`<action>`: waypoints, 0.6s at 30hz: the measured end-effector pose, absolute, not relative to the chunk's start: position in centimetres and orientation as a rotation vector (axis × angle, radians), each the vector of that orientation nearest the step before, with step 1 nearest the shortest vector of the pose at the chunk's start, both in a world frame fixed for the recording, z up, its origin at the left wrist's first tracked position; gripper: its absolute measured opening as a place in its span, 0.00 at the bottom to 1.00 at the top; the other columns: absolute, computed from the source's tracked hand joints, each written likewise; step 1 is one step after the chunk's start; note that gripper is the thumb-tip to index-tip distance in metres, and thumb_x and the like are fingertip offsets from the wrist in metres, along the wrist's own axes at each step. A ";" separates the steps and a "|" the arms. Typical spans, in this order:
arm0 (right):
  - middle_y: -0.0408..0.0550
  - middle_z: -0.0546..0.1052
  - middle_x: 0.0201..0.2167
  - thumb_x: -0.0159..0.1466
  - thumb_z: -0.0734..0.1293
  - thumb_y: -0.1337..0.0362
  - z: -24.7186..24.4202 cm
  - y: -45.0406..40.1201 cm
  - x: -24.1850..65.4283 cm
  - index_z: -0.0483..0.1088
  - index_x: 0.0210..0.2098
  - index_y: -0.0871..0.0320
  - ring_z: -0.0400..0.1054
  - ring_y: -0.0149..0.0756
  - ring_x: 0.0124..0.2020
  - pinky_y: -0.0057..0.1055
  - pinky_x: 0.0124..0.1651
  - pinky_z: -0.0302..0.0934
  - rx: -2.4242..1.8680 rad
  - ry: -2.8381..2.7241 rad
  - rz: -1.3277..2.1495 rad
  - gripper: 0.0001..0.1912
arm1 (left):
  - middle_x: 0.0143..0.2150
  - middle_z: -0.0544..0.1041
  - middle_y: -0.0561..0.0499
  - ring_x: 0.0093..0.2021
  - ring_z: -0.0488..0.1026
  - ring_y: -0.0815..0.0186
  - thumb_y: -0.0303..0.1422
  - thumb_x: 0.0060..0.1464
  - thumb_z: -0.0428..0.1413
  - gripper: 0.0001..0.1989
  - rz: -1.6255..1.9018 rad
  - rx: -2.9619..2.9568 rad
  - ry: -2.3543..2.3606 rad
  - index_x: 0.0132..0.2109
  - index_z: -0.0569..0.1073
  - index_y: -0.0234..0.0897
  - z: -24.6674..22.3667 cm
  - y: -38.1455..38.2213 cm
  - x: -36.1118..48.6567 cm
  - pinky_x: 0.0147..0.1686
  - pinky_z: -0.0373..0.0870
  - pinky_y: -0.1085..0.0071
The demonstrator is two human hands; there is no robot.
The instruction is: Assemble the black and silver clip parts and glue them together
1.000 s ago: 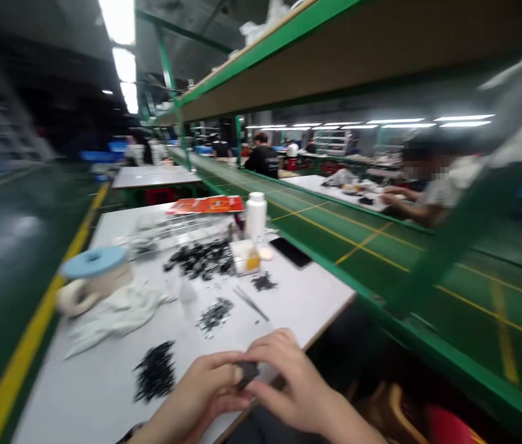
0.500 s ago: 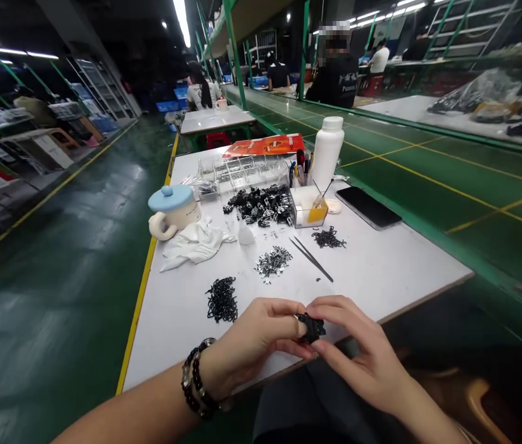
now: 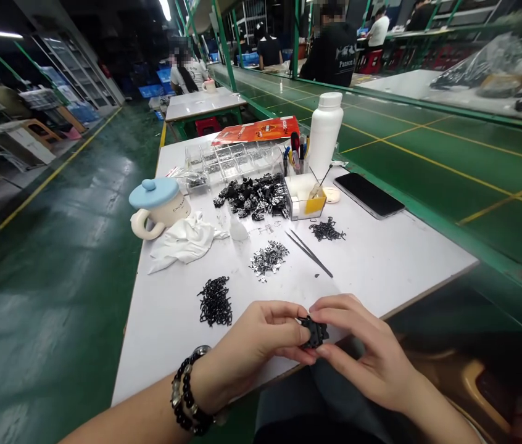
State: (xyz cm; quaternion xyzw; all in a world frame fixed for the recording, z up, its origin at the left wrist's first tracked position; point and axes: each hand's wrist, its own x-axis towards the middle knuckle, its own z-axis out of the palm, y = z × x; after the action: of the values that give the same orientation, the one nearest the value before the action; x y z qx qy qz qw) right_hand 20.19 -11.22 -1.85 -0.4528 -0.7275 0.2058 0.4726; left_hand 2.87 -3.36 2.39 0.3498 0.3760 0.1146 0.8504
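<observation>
Between my two hands, over the table's front edge, is a small black plastic part [image 3: 315, 333]. My left hand [image 3: 261, 333], with a bead bracelet at its wrist, pinches the part from the left, thumb across its face. The fingertips of my right hand [image 3: 363, 345] close on its top and bottom right edges. Beyond them on the white table lie a pile of small black curved pieces [image 3: 215, 301], a heap of small silver metal pieces [image 3: 269, 259] and a pair of dark tweezers [image 3: 310, 254]. Another pile of thin black pieces [image 3: 327, 230] lies further right.
Farther back are a heap of black parts [image 3: 254, 196], a clear divided box [image 3: 233, 161], a clear container with a yellow label [image 3: 306, 200], a white bottle [image 3: 326, 132] and a phone [image 3: 369, 194]. A lidded mug [image 3: 163, 206] and white cloth [image 3: 184, 243] stand left. Other people sit beyond.
The camera view has shifted and tilted a little, so the table and its things appear slightly higher and further left. Both hands still hold the black part, which looks slightly turned.
</observation>
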 end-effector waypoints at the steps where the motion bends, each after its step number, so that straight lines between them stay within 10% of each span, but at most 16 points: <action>1: 0.53 0.67 0.45 0.61 0.64 0.72 -1.8 -11.2 20.2 0.63 0.50 0.58 0.62 0.37 0.47 0.35 0.46 0.63 -1.109 -1.786 0.500 0.17 | 0.27 0.75 0.51 0.27 0.75 0.70 0.27 0.43 0.63 0.10 0.247 0.730 0.787 0.36 0.75 0.29 2.4 -3.4 2.9 0.36 0.73 0.72; 18: 0.54 0.68 0.43 0.60 0.64 0.73 -1.3 -11.0 20.3 0.62 0.50 0.59 0.63 0.38 0.42 0.38 0.42 0.61 -1.058 -1.868 0.433 0.19 | 0.27 0.73 0.51 0.26 0.72 0.71 0.25 0.40 0.62 0.11 0.252 0.788 0.822 0.35 0.74 0.29 2.3 -3.4 2.9 0.32 0.69 0.76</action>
State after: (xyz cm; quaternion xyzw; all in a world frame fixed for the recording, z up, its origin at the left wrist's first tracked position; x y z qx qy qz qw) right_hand 20.35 -10.97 -1.27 -0.4295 -0.7583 0.1757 0.4578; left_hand 2.91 -3.45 2.30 0.3722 0.3880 0.1191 0.8347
